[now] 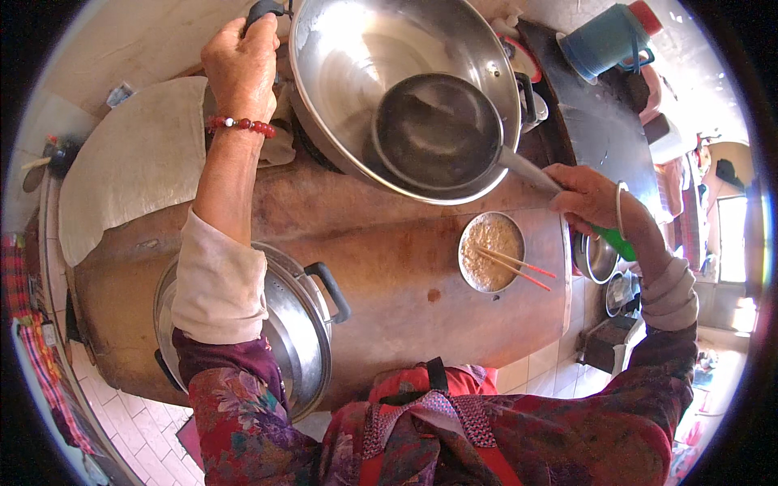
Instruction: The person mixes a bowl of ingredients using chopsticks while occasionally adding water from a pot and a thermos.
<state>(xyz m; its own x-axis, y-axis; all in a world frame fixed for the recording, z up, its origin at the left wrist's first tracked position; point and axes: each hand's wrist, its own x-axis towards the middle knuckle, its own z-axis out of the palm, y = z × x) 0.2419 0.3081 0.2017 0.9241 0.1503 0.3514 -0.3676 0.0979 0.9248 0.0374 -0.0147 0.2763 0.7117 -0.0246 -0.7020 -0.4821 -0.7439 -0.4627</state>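
Note:
My left hand (pixel 243 70) grips the black side handle (pixel 264 11) of a large stainless steel wok (pixel 340 91) at the top of the view. The wok is tilted, so its shiny inside faces me. In my right hand (pixel 585 197) is the grey handle of a wide, dark round ladle (pixel 440 130), whose green end shows below my fingers. The ladle's bowl overlaps the wok's lower right inside; I cannot tell whether they touch. Nearer to me, a metal bowl (pixel 467 276) of lumpy beige mixture sits on the wooden tabletop (pixel 389 273), with a pair of red-ended chopsticks (pixel 516 261) resting in it.
A lidded steel pot (pixel 298 328) stands under my left forearm. A pale board or cover (pixel 140 152) lies at the left. At the upper right, a blue thermos flask (pixel 608 39) stands on a dark counter (pixel 598 130). Steel pans (pixel 598 261) are beyond the table's right edge.

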